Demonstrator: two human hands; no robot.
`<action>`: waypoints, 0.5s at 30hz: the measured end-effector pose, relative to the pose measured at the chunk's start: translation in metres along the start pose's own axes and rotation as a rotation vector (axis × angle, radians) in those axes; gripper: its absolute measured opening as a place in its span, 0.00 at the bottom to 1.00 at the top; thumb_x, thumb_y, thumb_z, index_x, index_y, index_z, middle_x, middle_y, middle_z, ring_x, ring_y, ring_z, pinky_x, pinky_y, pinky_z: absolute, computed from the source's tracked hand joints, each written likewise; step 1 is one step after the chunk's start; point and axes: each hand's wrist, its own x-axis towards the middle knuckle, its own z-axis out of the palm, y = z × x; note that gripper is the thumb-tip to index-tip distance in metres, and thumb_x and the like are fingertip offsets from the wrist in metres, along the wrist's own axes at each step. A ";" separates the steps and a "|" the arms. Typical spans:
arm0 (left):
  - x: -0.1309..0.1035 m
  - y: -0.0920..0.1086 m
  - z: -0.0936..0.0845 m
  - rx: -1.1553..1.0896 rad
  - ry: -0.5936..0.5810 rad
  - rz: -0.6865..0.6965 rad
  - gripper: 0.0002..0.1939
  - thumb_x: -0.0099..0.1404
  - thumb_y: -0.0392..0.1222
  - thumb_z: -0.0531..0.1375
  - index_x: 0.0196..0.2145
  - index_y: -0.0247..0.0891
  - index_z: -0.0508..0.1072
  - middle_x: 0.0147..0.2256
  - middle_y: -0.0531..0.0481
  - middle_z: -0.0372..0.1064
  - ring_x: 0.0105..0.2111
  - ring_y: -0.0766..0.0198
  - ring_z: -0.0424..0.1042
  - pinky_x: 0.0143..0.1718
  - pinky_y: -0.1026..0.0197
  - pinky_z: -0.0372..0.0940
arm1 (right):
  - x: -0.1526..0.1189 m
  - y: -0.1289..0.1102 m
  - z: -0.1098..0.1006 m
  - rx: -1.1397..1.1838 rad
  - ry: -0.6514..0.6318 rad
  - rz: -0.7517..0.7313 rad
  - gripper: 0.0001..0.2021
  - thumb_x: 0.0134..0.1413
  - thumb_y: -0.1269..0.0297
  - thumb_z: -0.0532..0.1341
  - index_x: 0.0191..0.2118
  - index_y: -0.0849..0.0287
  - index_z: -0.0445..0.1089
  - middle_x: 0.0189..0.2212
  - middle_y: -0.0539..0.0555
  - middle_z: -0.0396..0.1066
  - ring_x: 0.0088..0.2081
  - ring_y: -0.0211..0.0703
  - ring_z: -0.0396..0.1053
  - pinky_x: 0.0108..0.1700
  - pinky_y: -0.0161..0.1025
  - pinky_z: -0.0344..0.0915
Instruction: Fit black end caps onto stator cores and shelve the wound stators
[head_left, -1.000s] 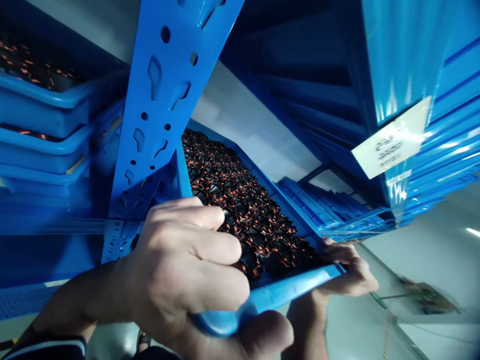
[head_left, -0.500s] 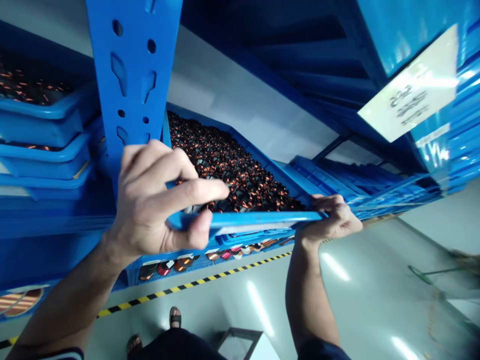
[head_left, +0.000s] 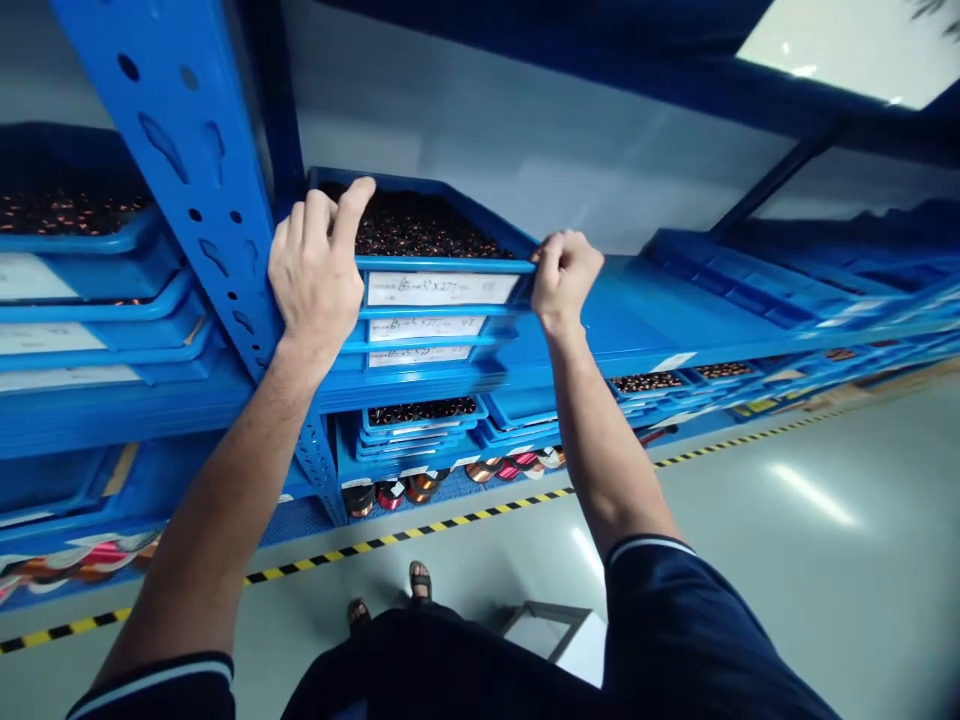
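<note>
A blue plastic tray [head_left: 442, 265] full of small dark parts with copper-coloured bits [head_left: 420, 222] sits on top of a stack of similar trays. Handwritten white labels [head_left: 427, 289] mark the fronts. At the tray's left front corner, my left hand [head_left: 316, 255] is closed over the rim, its index finger raised above the parts. My right hand [head_left: 564, 275] grips the opposite front corner with curled fingers. Both thumbs are mostly hidden. The lower trays [head_left: 427, 328] of the stack rest on a blue shelf [head_left: 600, 320].
A perforated blue upright [head_left: 199, 190] stands close to my left hand, with more filled trays [head_left: 75, 245] beyond it. Overhead runs a shelf beam [head_left: 600, 70]. Lower shelves hold trays [head_left: 420, 412] and wire spools [head_left: 424, 487]. A white box [head_left: 559, 635] stands on the floor.
The tray has moved away from me, deeper into the shelf, and now lies level over the stack. My arms have stretched forward, both hands still on its corners.
</note>
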 end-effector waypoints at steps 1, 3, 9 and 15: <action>0.002 -0.002 0.012 0.017 0.026 -0.004 0.26 0.89 0.43 0.44 0.74 0.50 0.72 0.52 0.49 0.74 0.51 0.55 0.66 0.62 0.49 0.59 | 0.002 0.004 0.006 0.008 -0.035 0.006 0.26 0.82 0.53 0.48 0.27 0.51 0.64 0.28 0.51 0.67 0.37 0.47 0.70 0.55 0.51 0.72; 0.003 -0.004 0.028 0.046 0.095 -0.037 0.23 0.88 0.41 0.48 0.71 0.51 0.74 0.51 0.53 0.72 0.49 0.59 0.64 0.61 0.52 0.58 | 0.002 0.010 0.014 0.026 -0.092 0.015 0.26 0.84 0.51 0.47 0.29 0.51 0.64 0.30 0.52 0.67 0.39 0.49 0.70 0.59 0.54 0.72; -0.006 -0.005 0.014 -0.008 0.015 -0.062 0.25 0.83 0.31 0.50 0.72 0.37 0.70 0.55 0.48 0.73 0.54 0.57 0.73 0.64 0.49 0.62 | -0.012 0.013 0.013 0.181 -0.122 -0.008 0.31 0.86 0.39 0.45 0.33 0.52 0.67 0.35 0.55 0.67 0.46 0.53 0.71 0.67 0.64 0.73; -0.015 -0.020 0.018 0.080 0.131 0.042 0.23 0.80 0.31 0.49 0.65 0.24 0.73 0.47 0.43 0.70 0.50 0.53 0.73 0.67 0.43 0.61 | -0.031 0.003 0.003 0.452 -0.088 -0.076 0.34 0.86 0.35 0.42 0.42 0.54 0.74 0.46 0.58 0.75 0.59 0.57 0.74 0.72 0.70 0.71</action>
